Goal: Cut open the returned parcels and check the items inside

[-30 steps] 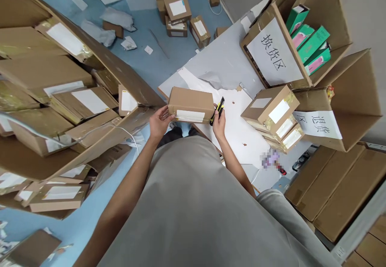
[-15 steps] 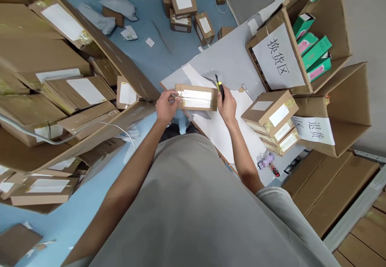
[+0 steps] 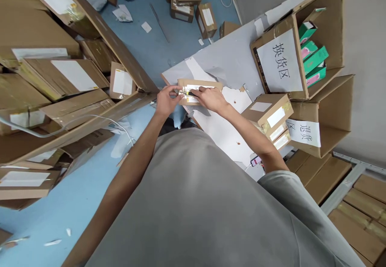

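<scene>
A worker's left hand (image 3: 167,100) pinches the taped end of a carton (image 3: 200,81) over the bench (image 3: 223,64) as the right hand (image 3: 210,97) grips a cutter (image 3: 191,93) above it, partly covering its label (image 3: 194,99). A package-filled box (image 3: 120,56) crowds the left; stacked parcels (image 3: 268,109), partly behind the right forearm (image 3: 247,128), and two open boxes (image 3: 333,33) line the right.

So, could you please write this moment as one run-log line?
left hand: at left end of carton | right hand: holding cutter over white label | cutting contact: unclear
</scene>
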